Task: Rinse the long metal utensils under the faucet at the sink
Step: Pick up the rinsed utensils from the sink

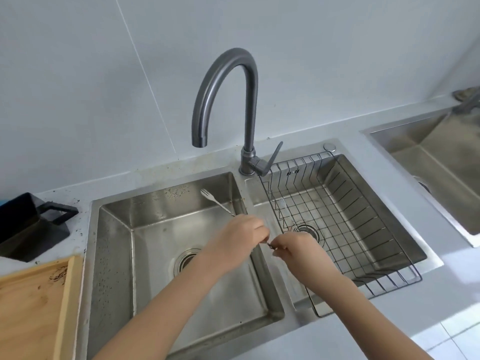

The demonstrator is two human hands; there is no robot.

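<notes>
My left hand is closed around a long metal fork, whose tines point up and to the left over the left sink basin. My right hand pinches the fork's handle end where it sticks out of the left fist, above the divider between the basins. A second pale fork lies in the wire rack inside the right basin. The curved grey faucet stands behind, its spout over the left basin. No water runs from it.
The faucet lever points right and up. A black container stands on the counter at left, with a wooden board in front of it. Another sink lies at the far right. The left basin's drain is uncovered.
</notes>
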